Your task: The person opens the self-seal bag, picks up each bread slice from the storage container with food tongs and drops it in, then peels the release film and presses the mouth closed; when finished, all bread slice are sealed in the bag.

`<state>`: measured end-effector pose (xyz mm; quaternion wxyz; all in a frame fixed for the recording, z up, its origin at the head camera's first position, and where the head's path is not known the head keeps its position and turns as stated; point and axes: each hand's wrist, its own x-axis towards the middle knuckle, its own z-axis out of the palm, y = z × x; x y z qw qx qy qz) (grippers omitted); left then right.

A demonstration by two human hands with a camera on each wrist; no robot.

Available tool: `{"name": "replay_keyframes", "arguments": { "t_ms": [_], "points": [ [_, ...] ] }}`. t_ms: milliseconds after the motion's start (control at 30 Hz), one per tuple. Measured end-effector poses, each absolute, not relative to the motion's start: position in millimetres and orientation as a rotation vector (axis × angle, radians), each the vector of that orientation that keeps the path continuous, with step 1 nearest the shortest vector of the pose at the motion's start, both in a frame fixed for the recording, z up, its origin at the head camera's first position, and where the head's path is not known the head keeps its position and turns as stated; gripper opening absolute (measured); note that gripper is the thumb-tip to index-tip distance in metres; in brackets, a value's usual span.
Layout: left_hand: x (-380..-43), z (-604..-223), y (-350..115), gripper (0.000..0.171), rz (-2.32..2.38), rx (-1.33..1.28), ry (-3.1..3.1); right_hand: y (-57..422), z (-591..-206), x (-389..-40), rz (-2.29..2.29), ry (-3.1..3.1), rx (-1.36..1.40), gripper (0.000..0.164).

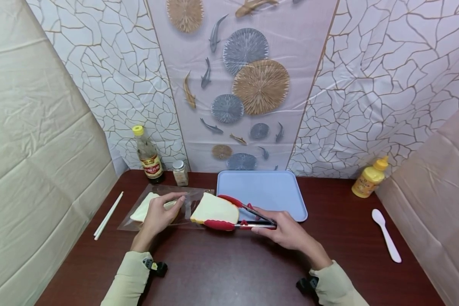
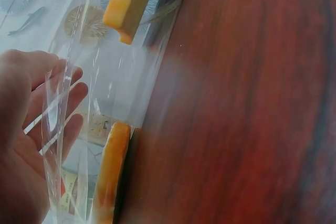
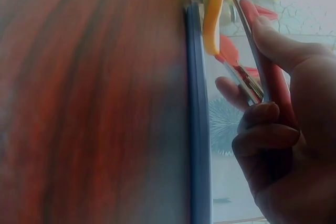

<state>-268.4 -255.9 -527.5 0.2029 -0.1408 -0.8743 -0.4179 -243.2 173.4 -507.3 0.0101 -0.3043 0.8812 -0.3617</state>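
My right hand [image 1: 284,229] grips red-tipped metal tongs [image 1: 252,224]. Between the red tips sits a slice of white bread [image 1: 216,209] with an orange-brown crust, held at the near left corner of the blue tray. On the left, a clear plastic bag [image 1: 189,202] lies flat with more bread [image 1: 142,209] inside. Above that bag is my left hand [image 1: 158,216], thumb and forefinger close together at the bag's film. In the left wrist view the film [image 2: 65,93] runs across the fingers, and the crust of the bagged bread [image 2: 111,174] shows below.
A light blue tray [image 1: 264,191] lies at the back middle. Behind the bag stand a sauce bottle [image 1: 150,159] and a small jar [image 1: 180,173]. White chopsticks [image 1: 108,216] lie far left. A yellow squeeze bottle [image 1: 369,180] and a white spoon [image 1: 386,236] are at right.
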Motion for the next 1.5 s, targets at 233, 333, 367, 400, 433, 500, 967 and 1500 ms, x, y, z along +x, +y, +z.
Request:
{"name": "replay_keyframes", "arguments": {
  "t_ms": [233, 333, 367, 400, 433, 500, 967, 1500],
  "points": [
    [-267, -527, -256, 0.021, -1.173, -0.420, -2.418, 164, -510, -253, -1.177, 2.728, -0.871, 0.068],
    [-267, -526, -255, 0.020, -1.169, -0.432, -2.404, 159, -510, -254, -1.138, 2.765, -0.908, 0.069],
    [-268, -527, -254, 0.019, -1.166, -0.434, -2.399, 157, -509, -254, -1.120, 2.778, -0.932, 0.069],
    [-268, -527, -254, 0.019, -1.163, -0.435, -2.394, 155, -509, -254, -1.101, 2.789, -0.964, 0.069],
    [-268, -527, -254, 0.019, -1.158, -0.433, -2.391, 153, -508, -254, -1.087, 2.794, -0.989, 0.069],
    [-269, -526, -254, 0.019, -1.154, -0.434, -2.386, 149, -507, -253, -1.075, 2.791, -1.014, 0.069],
    [-266, -524, -252, 0.019, -1.162, -0.422, -2.439, 110, -504, -264, -1.093, 2.742, -1.065, 0.069],
    [-266, -516, -260, 0.021, -1.104, -0.432, -2.443, 98, -511, -278, -1.259, 2.637, -0.917, 0.070]
  ]
}}
